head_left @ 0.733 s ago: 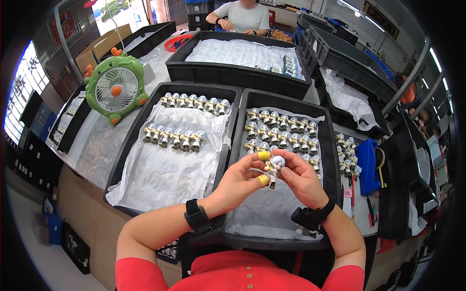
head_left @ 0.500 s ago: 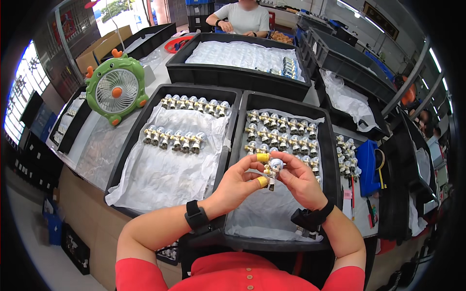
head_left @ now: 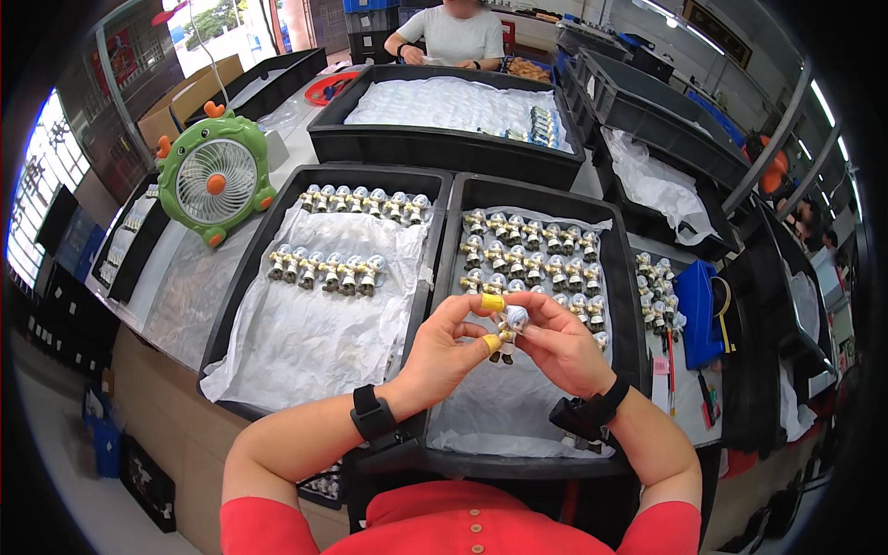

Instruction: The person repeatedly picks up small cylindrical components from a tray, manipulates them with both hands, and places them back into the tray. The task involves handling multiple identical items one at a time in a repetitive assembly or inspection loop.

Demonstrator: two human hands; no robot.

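Note:
Between my two hands, over the right-hand tray, is a small figurine [head_left: 510,326] with a pale blue-white head, gold trim and dark boots. My left hand [head_left: 450,344], with yellow covers on thumb and forefinger, pinches it from the left. My right hand [head_left: 566,344] grips its head side with thumb and fingers. Part of the figurine is hidden by the fingers. Rows of like figurines [head_left: 524,261] stand on white paper in the black right tray [head_left: 632,342], just beyond my hands. The black left tray [head_left: 242,301] holds two rows of them [head_left: 326,270] on white paper.
A green animal-shaped fan [head_left: 216,180] stands at the left. Behind the trays is a larger black tray [head_left: 444,148] with wrapped rows, and a person [head_left: 453,39] sits beyond it. At the right lie more figurines [head_left: 659,294], a blue holder [head_left: 699,314] and pens.
The figurine has turned and tilted between my fingers, its face less toward me. Both hands have shifted slightly left, still holding it. The person opposite has moved a hand.

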